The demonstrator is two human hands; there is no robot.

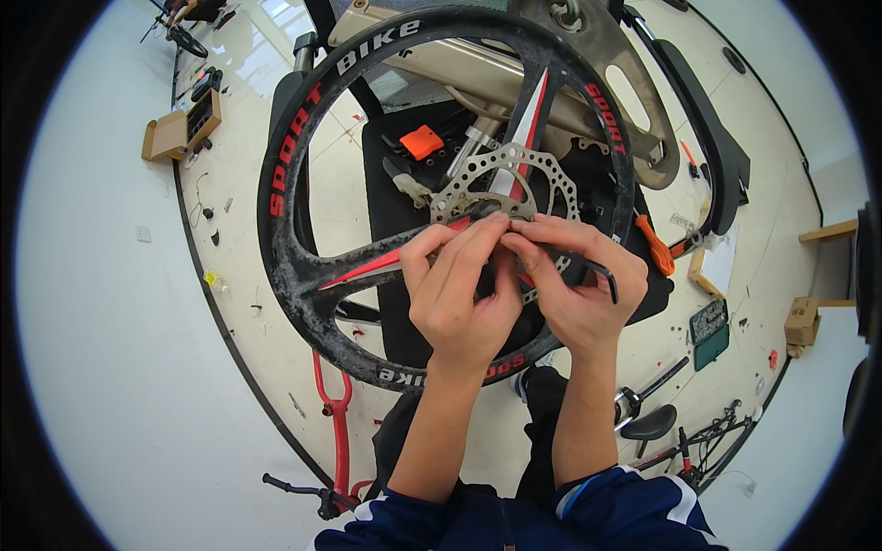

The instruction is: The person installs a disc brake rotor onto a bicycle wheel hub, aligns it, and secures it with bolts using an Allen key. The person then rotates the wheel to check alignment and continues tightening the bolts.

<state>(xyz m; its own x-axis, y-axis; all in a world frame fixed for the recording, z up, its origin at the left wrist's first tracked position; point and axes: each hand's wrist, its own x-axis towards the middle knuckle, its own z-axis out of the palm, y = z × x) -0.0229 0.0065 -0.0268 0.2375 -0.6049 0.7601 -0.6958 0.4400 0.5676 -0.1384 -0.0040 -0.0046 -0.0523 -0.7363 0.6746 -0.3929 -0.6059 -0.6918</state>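
Note:
A black three-spoke bicycle wheel (280, 170) with red and white markings lies flat in front of me. A silver brake disc (562, 184) with holes sits over its hub. My right hand (588, 285) is closed on a black hex key (602, 271), whose bent end sticks out to the right past my fingers. My left hand (464, 289) has its fingertips pinched together at the hub, touching my right fingertips. Whatever is between the left fingers is hidden. Both hands rest over the near part of the disc.
Under the wheel is a black seat (390, 275) with an orange piece (422, 142) on it. A large metal frame part (643, 115) stands beyond. An orange-handled tool (654, 246) lies at the right. On the floor are an open cardboard box (167, 135), a green case (711, 347) and bicycle parts.

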